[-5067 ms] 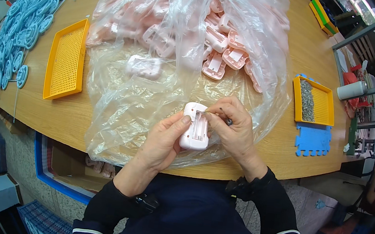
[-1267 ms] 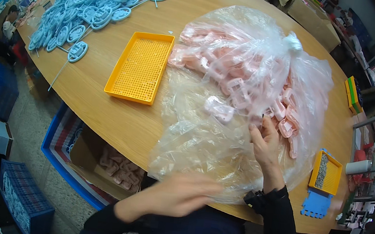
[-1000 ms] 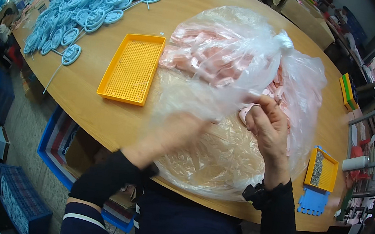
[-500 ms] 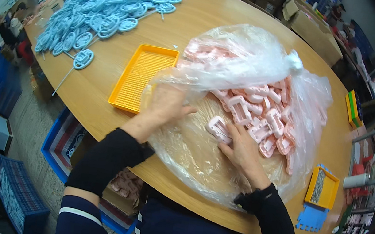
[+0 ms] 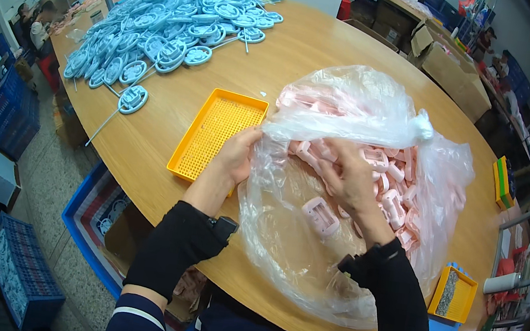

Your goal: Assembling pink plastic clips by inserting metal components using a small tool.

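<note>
A large clear plastic bag (image 5: 280, 254) lies spread on the table, its mouth facing me. Inside is a heap of pale pink plastic frames (image 5: 393, 206), each with a slot-like opening. My left hand (image 5: 236, 155) is at the bag's left edge, its fingers closed on the film. Reaching under the raised upper film, my right hand (image 5: 347, 179) has bent fingers closed about a pink frame at the heap's left side; its fingertips are partly hidden. A single pink frame (image 5: 320, 216) rests on the bag's film below that hand.
A yellow perforated tray (image 5: 219, 134) is left of the bag. Light-blue round plastic pieces on stems (image 5: 169, 26) are piled at the far left. At the right stands a small yellow box (image 5: 462, 295) of small metal parts. A blue crate (image 5: 88, 209) sits below the table edge.
My right hand has left the single pink frame on the film and moved up to the heap. My left hand has come to the bag's edge. The view has shifted slightly.
</note>
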### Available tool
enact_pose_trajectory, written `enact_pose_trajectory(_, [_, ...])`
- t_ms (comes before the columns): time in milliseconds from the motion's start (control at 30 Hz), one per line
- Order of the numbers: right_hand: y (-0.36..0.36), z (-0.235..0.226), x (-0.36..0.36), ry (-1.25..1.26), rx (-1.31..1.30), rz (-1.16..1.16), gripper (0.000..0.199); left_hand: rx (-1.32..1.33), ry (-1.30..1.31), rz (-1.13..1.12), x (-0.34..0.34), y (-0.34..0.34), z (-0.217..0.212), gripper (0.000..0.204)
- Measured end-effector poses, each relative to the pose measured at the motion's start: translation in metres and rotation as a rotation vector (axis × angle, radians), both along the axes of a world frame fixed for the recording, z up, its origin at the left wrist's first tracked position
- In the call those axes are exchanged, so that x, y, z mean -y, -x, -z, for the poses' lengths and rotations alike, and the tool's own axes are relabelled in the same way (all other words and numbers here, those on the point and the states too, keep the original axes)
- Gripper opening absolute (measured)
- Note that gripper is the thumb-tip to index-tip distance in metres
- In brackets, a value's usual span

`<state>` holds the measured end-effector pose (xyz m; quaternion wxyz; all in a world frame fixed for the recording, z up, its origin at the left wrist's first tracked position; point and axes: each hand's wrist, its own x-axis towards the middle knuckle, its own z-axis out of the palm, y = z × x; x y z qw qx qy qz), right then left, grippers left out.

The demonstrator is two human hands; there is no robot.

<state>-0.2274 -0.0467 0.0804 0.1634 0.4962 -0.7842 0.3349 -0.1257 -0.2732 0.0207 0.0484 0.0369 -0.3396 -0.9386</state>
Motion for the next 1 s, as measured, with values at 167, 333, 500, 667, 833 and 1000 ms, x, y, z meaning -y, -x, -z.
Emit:
enact_pose_trajectory(167, [-0.026,0.014,0.056,-0.005,0.267,-0.204,0.052,0.2,0.088,-0.251,-0.006,-0.005,-0.001,0.025])
enact_pose_trajectory(333, [0.005,0.036,0.088,-0.049,0.27,-0.185,0.053,0.216,1.283,-0.66,-0.023,-0.034,-0.017,0.035])
enact_pose_trajectory(500, [0.041,0.037,0.117,-0.284,0.481,-0.233,0.028,0.349,2.14,-0.798,0.002,-0.075,0.004,0.042])
enact_pose_trajectory(667, [0.044,0.026,0.127,-0.341,1.052,-0.215,0.034,0.442,2.102,-0.576,0.019,-0.102,0.019,0.027])
enact_pose_trajectory(833, [0.06,0.032,0.123,-0.363,1.016,-0.248,0.035,0.271,2.028,-0.518,0.006,-0.124,0.005,0.019])
enact_pose_trajectory(1000, [0.049,0.022,0.125,-0.375,1.062,-0.207,0.035,0.303,2.234,-0.672,-0.007,-0.147,0.016,0.016])
